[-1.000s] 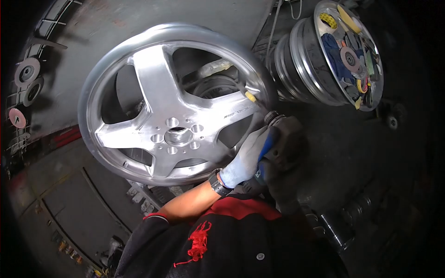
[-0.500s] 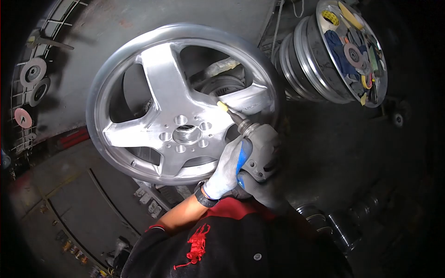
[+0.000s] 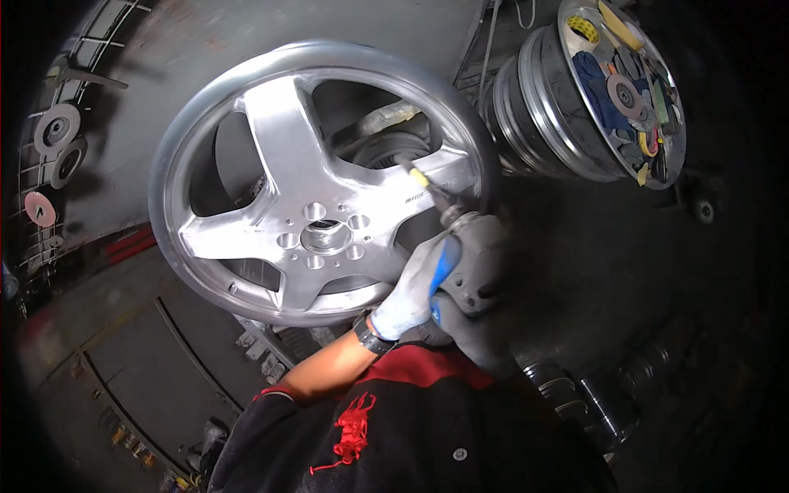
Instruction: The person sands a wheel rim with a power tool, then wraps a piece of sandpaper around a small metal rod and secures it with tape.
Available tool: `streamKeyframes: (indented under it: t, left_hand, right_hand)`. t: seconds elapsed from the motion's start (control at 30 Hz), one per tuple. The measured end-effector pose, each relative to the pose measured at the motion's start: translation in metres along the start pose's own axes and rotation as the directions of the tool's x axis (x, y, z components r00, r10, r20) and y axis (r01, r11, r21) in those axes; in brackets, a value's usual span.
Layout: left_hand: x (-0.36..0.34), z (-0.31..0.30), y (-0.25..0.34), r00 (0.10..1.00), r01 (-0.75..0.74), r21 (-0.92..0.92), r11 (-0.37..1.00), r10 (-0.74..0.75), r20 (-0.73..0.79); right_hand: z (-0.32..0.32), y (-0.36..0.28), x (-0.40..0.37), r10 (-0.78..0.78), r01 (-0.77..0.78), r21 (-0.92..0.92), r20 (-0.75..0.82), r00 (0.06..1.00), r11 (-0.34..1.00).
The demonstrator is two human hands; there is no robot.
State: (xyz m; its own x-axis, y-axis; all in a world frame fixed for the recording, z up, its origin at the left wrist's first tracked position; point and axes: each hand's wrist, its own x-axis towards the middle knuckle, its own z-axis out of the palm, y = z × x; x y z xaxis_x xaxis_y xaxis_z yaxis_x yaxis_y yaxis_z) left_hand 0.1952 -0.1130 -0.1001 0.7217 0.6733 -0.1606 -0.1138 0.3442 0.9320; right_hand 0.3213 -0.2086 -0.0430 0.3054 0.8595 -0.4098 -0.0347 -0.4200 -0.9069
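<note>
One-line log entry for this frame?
left hand: gloved, on power tool | right hand: gloved, on power tool | tool tip: at wheel spoke, contact unclear | nearby: stacked rims, tape on top

From hub (image 3: 327, 238), spoke gap (image 3: 231, 158) at 10 o'clock gives rm to pass; 1 o'clock gap (image 3: 362, 105) has pale bundle (image 3: 390, 117) behind; pwr tool (image 3: 475, 259) obstructs approx 3, stacked rims (image 3: 542, 111) obstruct 2

The gloved left hand (image 3: 413, 289) grips a tool (image 3: 477, 255), its yellow tip (image 3: 419, 177) over a spoke of the wheel (image 3: 283, 123). The right hand (image 3: 470, 330) is at the tool's lower end, its grip too dark to tell. Tape (image 3: 584, 29) lies near the rim's (image 3: 675, 160) upper edge.
</note>
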Motion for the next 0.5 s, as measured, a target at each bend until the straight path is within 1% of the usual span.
streamKeyframes:
  t: [0.03,0.07,0.1,0.13,0.17,0.2,0.23,0.27,0.3,0.33,0.37,0.4,0.43,0.47,0.5]
  left_hand:
    - [0.001,0.002,0.008,0.962,0.243,-0.497,0.833,-0.272,0.015]
    - [0.005,0.004,0.018,0.963,0.242,-0.497,0.833,-0.27,0.016]
    - [0.012,0.006,0.028,0.963,0.266,-0.437,0.859,-0.26,0.076]
    - [0.016,0.007,0.033,0.959,0.284,-0.375,0.882,-0.251,0.136]
    - [0.016,0.01,0.031,0.993,0.034,-0.08,0.996,-0.025,0.119]
    - [0.015,0.008,0.018,0.993,0.03,-0.085,0.996,-0.02,0.12]
    - [0.015,0.004,0.001,0.973,-0.221,0.182,0.958,0.204,0.111]
    - [0.012,0.001,-0.016,0.899,-0.435,0.431,0.79,0.408,0.159]
    - [0.009,-0.002,-0.016,0.899,-0.434,0.433,0.79,0.408,0.157]
    - [0.002,-0.008,-0.015,0.954,-0.298,0.356,0.886,0.267,0.133]
    - [-0.006,-0.013,-0.014,0.986,-0.146,0.275,0.95,0.116,0.123]
    - [-0.014,-0.017,-0.014,0.987,-0.14,0.282,0.949,0.11,0.121]
    - [-0.02,-0.021,-0.015,0.998,0.065,0.14,0.988,-0.066,0.001]
    - [-0.022,-0.022,-0.016,0.963,0.254,-0.028,0.967,-0.255,-0.089]
    - [-0.017,-0.012,0.014,0.953,0.253,-0.316,0.915,-0.292,-0.084]
  right_hand:
    - [0.014,0.017,0.009,-0.462,0.391,-0.498,-0.024,0.886,0.774]
    - [0.018,0.022,0.006,-0.464,0.391,-0.5,-0.025,0.886,0.773]
    - [0.022,0.017,0.004,-0.392,0.314,-0.356,-0.17,0.904,0.88]
    - [0.023,0.014,0.003,-0.293,0.244,-0.191,-0.299,0.908,0.951]
    - [0.018,0.015,0.002,-0.296,0.245,-0.198,-0.299,0.907,0.949]
    - [0.008,0.019,0.001,-0.274,0.174,-0.37,-0.237,0.932,0.913]
    - [0.003,0.022,0.001,-0.238,0.11,-0.531,-0.179,0.955,0.841]
    - [0.006,0.036,0.004,-0.239,0.111,-0.533,-0.177,0.955,0.839]
    - [0.012,0.059,0.007,-0.218,0.134,-0.482,-0.123,0.968,0.866]
    - [0.017,0.066,0.009,-0.197,0.151,-0.425,-0.067,0.978,0.893]
    - [0.019,0.066,0.005,-0.195,0.151,-0.417,-0.063,0.979,0.896]
    - [0.022,0.052,0.002,-0.333,0.283,-0.427,-0.046,0.942,0.859]
    - [0.025,0.04,0.001,-0.467,0.409,-0.437,-0.03,0.884,0.801]
    - [0.029,0.031,0.002,-0.469,0.41,-0.432,-0.033,0.883,0.803]
    - [0.034,0.023,0.002,-0.41,0.366,-0.305,-0.094,0.907,0.879]
